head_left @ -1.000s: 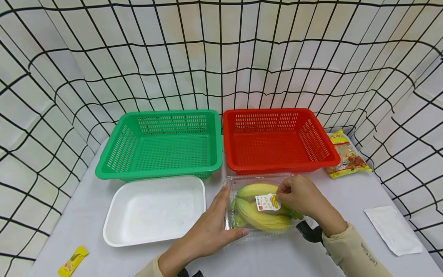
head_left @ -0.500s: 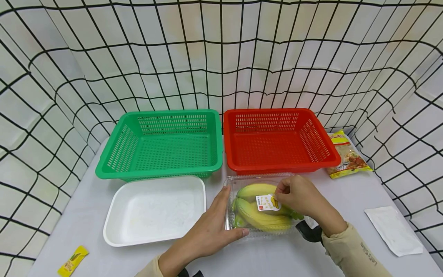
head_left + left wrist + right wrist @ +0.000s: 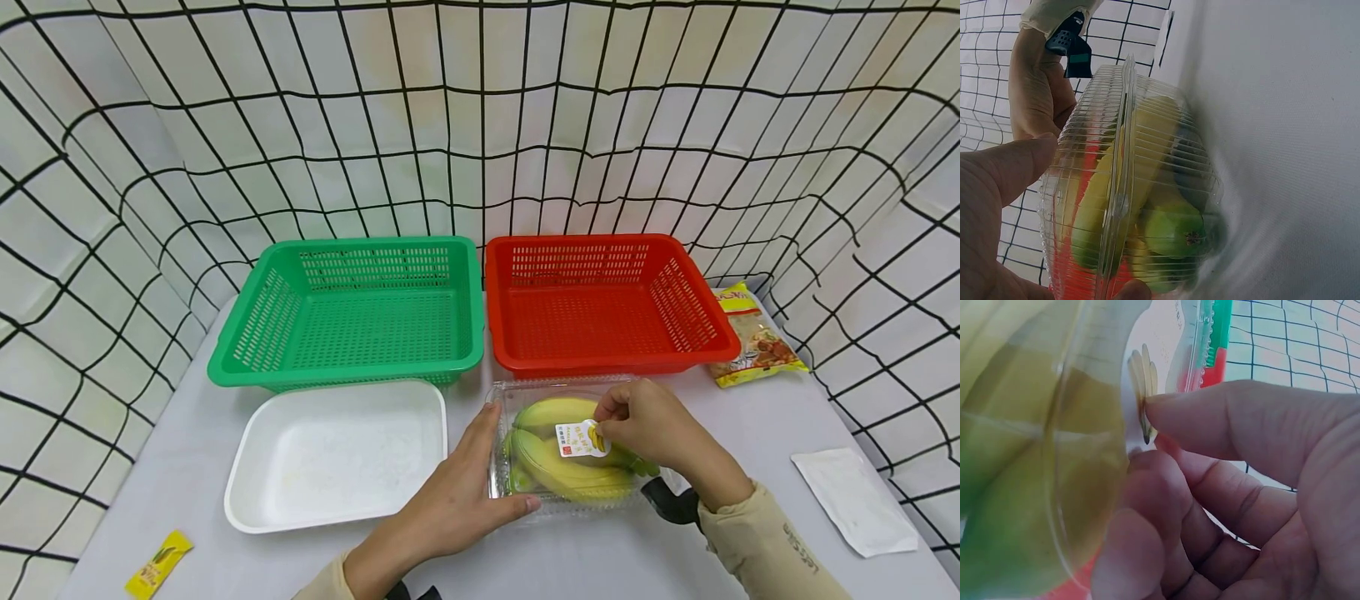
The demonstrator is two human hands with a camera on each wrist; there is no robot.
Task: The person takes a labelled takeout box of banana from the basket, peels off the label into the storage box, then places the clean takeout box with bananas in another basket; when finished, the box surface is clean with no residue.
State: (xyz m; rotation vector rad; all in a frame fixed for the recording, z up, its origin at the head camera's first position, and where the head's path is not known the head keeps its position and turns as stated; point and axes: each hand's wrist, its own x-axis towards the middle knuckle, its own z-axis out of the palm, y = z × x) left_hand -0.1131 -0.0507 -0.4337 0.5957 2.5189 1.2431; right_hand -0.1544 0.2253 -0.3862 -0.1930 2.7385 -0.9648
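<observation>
A clear plastic clamshell box [image 3: 540, 388] holds yellow-green bananas [image 3: 573, 479] and lies on the white table, in front of the red basket. My left hand [image 3: 450, 500] holds the box at its left end, thumb along the near side and fingers at the left edge. On the lid sits a white sticker [image 3: 573, 440] printed with bananas. Its right edge is pinched between thumb and index finger of my right hand [image 3: 656, 425]. The right wrist view shows the sticker [image 3: 1157, 337] partly raised from the lid, the thumb [image 3: 1191, 419] over its end.
A green basket [image 3: 345, 373] and a red basket [image 3: 600, 365] stand at the back. Left of the box is a white tray [image 3: 232, 492]. A food bag [image 3: 753, 342] leans at the red basket's right, a white packet [image 3: 855, 500] lies right, a yellow sachet [image 3: 159, 567] front left.
The right hand has shifted very slightly left with the pinched sticker edge, which bends up a little more. The left hand and the box have stayed in place.
</observation>
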